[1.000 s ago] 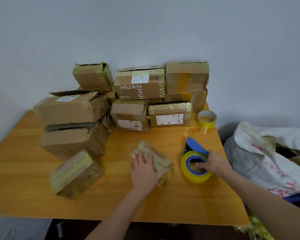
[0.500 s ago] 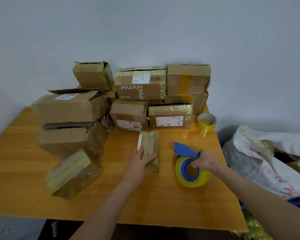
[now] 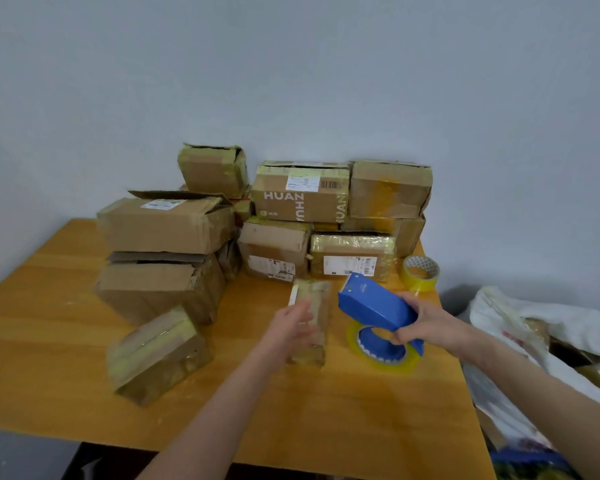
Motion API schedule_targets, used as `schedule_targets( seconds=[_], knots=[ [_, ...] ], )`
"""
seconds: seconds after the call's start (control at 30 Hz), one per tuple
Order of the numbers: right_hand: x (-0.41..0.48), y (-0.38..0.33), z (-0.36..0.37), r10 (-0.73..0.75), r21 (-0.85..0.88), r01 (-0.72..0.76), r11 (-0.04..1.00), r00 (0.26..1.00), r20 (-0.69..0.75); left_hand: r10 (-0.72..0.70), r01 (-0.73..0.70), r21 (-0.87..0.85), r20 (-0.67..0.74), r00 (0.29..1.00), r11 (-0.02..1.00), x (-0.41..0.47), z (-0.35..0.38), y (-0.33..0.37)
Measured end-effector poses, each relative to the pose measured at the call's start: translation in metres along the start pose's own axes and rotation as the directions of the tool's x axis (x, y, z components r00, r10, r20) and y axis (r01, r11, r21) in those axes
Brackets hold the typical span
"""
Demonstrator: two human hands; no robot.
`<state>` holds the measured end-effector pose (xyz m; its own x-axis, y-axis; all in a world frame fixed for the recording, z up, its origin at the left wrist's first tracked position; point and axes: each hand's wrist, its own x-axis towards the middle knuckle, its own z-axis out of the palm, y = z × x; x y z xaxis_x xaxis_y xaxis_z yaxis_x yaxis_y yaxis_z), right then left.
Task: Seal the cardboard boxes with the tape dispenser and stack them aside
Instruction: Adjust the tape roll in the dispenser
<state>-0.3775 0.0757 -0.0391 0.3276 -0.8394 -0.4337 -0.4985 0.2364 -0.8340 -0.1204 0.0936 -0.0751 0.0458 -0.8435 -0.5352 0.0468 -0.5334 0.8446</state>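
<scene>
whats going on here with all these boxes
A person is taping cardboard boxes at a wooden table. The left hand rests on a small box stood on its edge. The right hand grips the blue tape dispenser just beside it. More boxes are piled against the wall.

Blue tape dispenser [image 3: 371, 303] — nose tilted up and away, yellowish tape roll [image 3: 378, 360] on its hub, gripped by the right hand [image 3: 426, 323]. Small tape-wrapped box [image 3: 314, 306] just left of it, stood on edge. Stacked boxes [image 3: 302, 202] behind it; another wrapped box [image 3: 156, 355] well to its left — skewed.
</scene>
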Motion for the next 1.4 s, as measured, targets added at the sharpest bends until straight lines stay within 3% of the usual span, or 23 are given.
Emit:
schedule_targets(
  seconds=[0.07, 0.2, 0.43, 0.6, 0.8, 0.97, 1.23, 1.4],
  knots=[
    [-0.007, -0.008, 0.001, -0.053, -0.029, 0.054, 0.998, 0.998, 0.030, -0.057, 0.066, -0.118, 0.078, 0.995, 0.991, -0.005, 0.004, 0.009],
    [-0.014, -0.013, 0.008, -0.105, -0.065, 0.110, 0.992, 0.992, 0.071, -0.038, 0.042, -0.023, 0.165, 0.986, 0.999, -0.014, 0.008, 0.017],
    [-0.014, -0.015, 0.014, -0.089, -0.084, 0.099, 0.991, 0.989, 0.120, -0.003, 0.008, -0.060, 0.094, 0.996, 0.998, -0.020, -0.007, 0.017],
    [-0.011, -0.013, 0.020, -0.089, -0.086, 0.100, 0.991, 0.988, 0.127, 0.011, -0.009, -0.012, 0.151, 0.988, 1.000, -0.029, -0.005, 0.016],
    [-0.011, -0.002, 0.022, -0.097, 0.088, 0.084, 0.993, 0.983, 0.157, 0.089, -0.081, -0.053, 0.168, 0.982, 0.995, -0.031, 0.003, 0.015],
    [-0.007, 0.007, 0.014, -0.073, 0.328, -0.002, 0.945, 0.974, 0.215, 0.105, -0.080, -0.143, 0.177, 0.979, 0.986, -0.028, 0.003, 0.017],
    [-0.003, 0.005, -0.003, -0.072, 0.517, -0.105, 0.849, 0.948, 0.310, 0.192, -0.185, -0.053, 0.199, 0.961, 0.981, -0.029, 0.006, 0.016],
    [-0.005, -0.006, -0.004, -0.036, 0.580, -0.148, 0.801, 0.955, 0.293, 0.336, -0.350, 0.024, 0.225, 0.914, 0.936, -0.028, 0.011, 0.031]
  ],
)
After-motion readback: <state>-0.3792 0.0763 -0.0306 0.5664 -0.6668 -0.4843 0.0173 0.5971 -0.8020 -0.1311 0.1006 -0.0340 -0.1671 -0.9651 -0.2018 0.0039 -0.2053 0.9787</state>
